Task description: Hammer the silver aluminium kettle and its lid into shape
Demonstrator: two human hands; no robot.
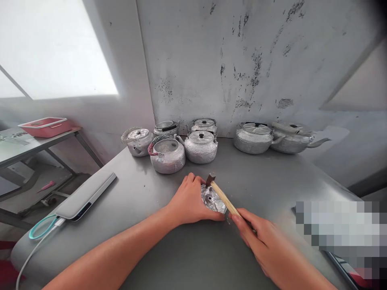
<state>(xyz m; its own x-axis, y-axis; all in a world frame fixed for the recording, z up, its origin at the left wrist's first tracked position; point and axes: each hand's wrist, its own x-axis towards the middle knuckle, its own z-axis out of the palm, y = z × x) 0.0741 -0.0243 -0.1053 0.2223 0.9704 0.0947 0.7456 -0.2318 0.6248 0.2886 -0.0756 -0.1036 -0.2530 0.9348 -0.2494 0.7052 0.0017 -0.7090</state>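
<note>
My left hand [192, 201] is curled round the edge of a dented, silvery metal lid [216, 202] with a small hole in its middle, on the grey table. In my right hand [254, 231] is a hammer [224, 198] with a pale wooden handle and a dark head. The hammer head is over the lid's far left part, close to my left fingers; whether it touches the metal I cannot tell. Nearest behind my hands stand a lidless kettle [169, 160] with a red-wrapped handle and a lidded kettle [202, 151].
More aluminium kettles stand along the wall, including one on the left [140, 143] and a pair on the right [254, 141]. A power bank [87, 195] with a cable lies at the table's left. A pink basket [46, 128] sits on a side table. Something pixelated covers the right edge.
</note>
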